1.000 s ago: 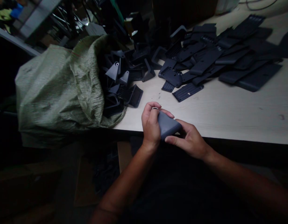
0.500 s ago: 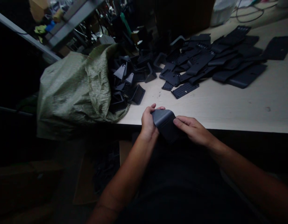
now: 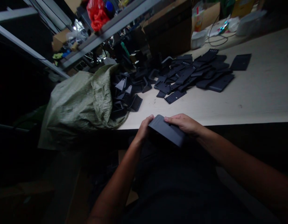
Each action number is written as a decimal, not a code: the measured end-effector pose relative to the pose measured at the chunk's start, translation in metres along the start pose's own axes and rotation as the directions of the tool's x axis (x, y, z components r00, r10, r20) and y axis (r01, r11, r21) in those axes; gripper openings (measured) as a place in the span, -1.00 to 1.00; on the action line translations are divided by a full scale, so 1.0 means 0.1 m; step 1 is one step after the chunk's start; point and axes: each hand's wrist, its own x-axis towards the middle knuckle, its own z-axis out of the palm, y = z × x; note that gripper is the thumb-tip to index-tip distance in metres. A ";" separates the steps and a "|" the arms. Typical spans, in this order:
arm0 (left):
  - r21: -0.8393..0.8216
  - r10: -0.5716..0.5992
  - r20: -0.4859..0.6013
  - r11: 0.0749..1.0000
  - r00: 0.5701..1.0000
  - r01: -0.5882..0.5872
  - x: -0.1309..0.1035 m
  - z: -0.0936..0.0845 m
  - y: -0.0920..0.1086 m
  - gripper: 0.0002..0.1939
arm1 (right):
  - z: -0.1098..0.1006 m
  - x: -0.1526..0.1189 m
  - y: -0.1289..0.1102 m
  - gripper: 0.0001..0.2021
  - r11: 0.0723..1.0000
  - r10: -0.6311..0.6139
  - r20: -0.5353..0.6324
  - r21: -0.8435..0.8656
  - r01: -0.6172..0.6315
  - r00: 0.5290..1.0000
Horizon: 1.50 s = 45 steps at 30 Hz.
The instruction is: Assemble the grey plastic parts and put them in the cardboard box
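Between my two hands, just off the table's front edge, is a dark grey plastic part [image 3: 167, 130] with a flat face and a bent end. My left hand [image 3: 144, 128] grips its left end, with most of the fingers hidden. On its upper right edge lies the thumb of my right hand [image 3: 183, 123], the fingers behind it. Beyond my hands, a heap of black plastic panels [image 3: 192, 73] lies on the table [image 3: 228, 109]. Dark angular plastic pieces [image 3: 135, 103] spill from the mouth of a green woven sack [image 3: 76, 105] at the left.
A single black panel [image 3: 241, 62] lies right of the heap. Behind stand a large cardboard box [image 3: 168, 31] and a white plastic tub [image 3: 198, 39]. A metal shelf [image 3: 111, 32] with a red plastic bag [image 3: 97, 14] crosses the upper left. Below the table it is dark.
The grey part has been turned, so a broad flat face now shows. My right hand has moved to its upper edge. The view has shifted, showing more of the shelf and back.
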 end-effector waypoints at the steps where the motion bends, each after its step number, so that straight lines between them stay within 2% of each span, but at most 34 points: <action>1: -0.010 -0.033 0.056 0.999 0.998 0.033 -0.03 -0.01 0.01 -0.50 | 0.01 0.01 -0.01 -0.51 1.000 0.010 0.005 -0.016 -0.010 1.000; 4: -0.044 -0.098 0.143 0.993 0.985 0.105 -0.12 -0.05 0.03 -0.47 | 0.06 0.07 -0.02 -0.51 0.997 0.027 0.026 -0.066 -0.025 0.999; 7: -0.035 -0.055 0.150 0.998 0.987 0.061 -0.19 -0.09 0.04 -0.53 | 0.10 0.16 -0.02 -0.50 0.998 0.000 0.041 -0.070 0.003 0.999; 9: -0.024 0.003 0.138 1.000 0.990 0.000 -0.21 -0.12 0.06 -0.57 | 0.08 0.22 -0.04 -0.48 0.991 -0.094 -0.026 -0.097 0.091 0.995; 10: -0.032 0.037 0.119 0.999 0.992 -0.033 -0.22 -0.15 0.07 -0.60 | 0.05 0.24 -0.06 -0.49 0.975 -0.187 -0.092 -0.142 0.173 0.978; 11: -0.049 0.073 0.089 0.996 0.993 -0.069 -0.22 -0.18 0.07 -0.62 | 0.02 0.25 -0.08 -0.51 0.941 -0.303 -0.169 -0.209 0.266 0.938; 13: -0.095 0.151 0.008 0.984 0.989 -0.149 -0.23 -0.24 0.08 -0.67 | -0.05 0.25 -0.12 -0.55 0.847 -0.506 -0.287 -0.342 0.407 0.813; 14: -0.115 0.191 -0.034 0.974 0.981 -0.194 -0.24 -0.28 0.08 -0.69 | -0.08 0.23 -0.13 -0.56 0.822 -0.553 -0.324 -0.362 0.439 0.768; 15: -0.127 0.233 -0.074 0.962 0.970 -0.241 -0.24 -0.31 0.07 -0.71 | -0.09 0.21 -0.13 -0.55 0.824 -0.557 -0.351 -0.343 0.450 0.752; 16: -0.132 0.274 -0.106 0.949 0.956 -0.287 -0.25 -0.33 0.06 -0.74 | -0.09 0.18 -0.13 -0.54 0.848 -0.526 -0.367 -0.293 0.441 0.768; 19: -0.114 0.346 -0.117 0.926 0.931 -0.359 -0.27 -0.38 0.02 -0.73 | 0.04 0.12 -0.06 -0.48 0.952 -0.306 -0.273 -0.093 0.292 0.912; 20: -0.086 0.346 -0.078 0.932 0.935 -0.353 -0.28 -0.39 0.01 -0.72 | 0.11 0.12 -0.03 -0.46 0.976 -0.218 -0.211 -0.040 0.214 0.953; 22: 0.017 0.334 0.031 0.942 0.942 -0.335 -0.31 -0.42 -0.02 -0.69 | 0.24 0.15 0.02 -0.46 0.993 -0.086 -0.103 0.070 0.093 0.991; 25: 0.150 0.328 0.146 0.925 0.933 -0.349 -0.35 -0.51 -0.05 -0.70 | 0.37 0.22 0.05 -0.53 0.973 -0.079 -0.043 0.216 0.087 0.996; 27: 0.096 0.341 0.098 0.932 0.935 -0.350 -0.35 -0.57 -0.07 -0.66 | 0.42 0.22 0.05 -0.57 0.979 -0.130 0.009 0.161 0.127 0.991; 29: -0.026 0.314 -0.010 0.949 0.949 -0.314 -0.32 -0.60 -0.08 -0.61 | 0.47 0.21 0.04 -0.58 0.986 -0.166 0.112 -0.004 0.168 0.980; 31: -0.186 0.198 -0.051 0.961 0.979 -0.204 -0.26 -0.57 -0.09 -0.53 | 0.53 0.20 0.06 -0.60 0.956 -0.179 0.238 -0.187 0.226 0.955; 33: -0.348 0.057 0.054 0.937 0.997 -0.035 -0.20 -0.50 -0.09 -0.50 | 0.61 0.23 0.11 -0.63 0.902 -0.191 0.315 -0.317 0.293 0.930; 35: -0.459 0.003 0.133 0.886 0.991 0.059 -0.15 -0.41 -0.07 -0.59 | 0.69 0.28 0.19 -0.64 0.866 -0.231 0.301 -0.369 0.337 0.925; 36: -0.498 0.016 0.103 0.867 0.995 0.038 -0.14 -0.35 -0.07 -0.67 | 0.73 0.31 0.24 -0.63 0.864 -0.259 0.262 -0.368 0.344 0.930; 38: -0.532 0.073 -0.052 0.842 0.996 -0.090 -0.15 -0.26 -0.06 -0.80 | 0.80 0.34 0.34 -0.60 0.871 -0.320 0.160 -0.339 0.356 0.934; 40: -0.521 0.119 -0.169 0.832 0.978 -0.192 -0.18 -0.21 -0.05 -0.84 | 0.85 0.35 0.41 -0.57 0.872 -0.369 0.089 -0.312 0.378 0.925; 42: -0.507 0.141 -0.197 0.832 0.970 -0.224 -0.21 -0.20 -0.02 -0.85 | 0.89 0.35 0.42 -0.56 0.867 -0.401 0.066 -0.296 0.401 0.914; 45: -0.503 0.144 -0.221 0.831 0.964 -0.240 -0.22 -0.24 0.02 -0.86 | 0.90 0.40 0.37 -0.60 0.874 -0.388 0.098 -0.278 0.399 0.917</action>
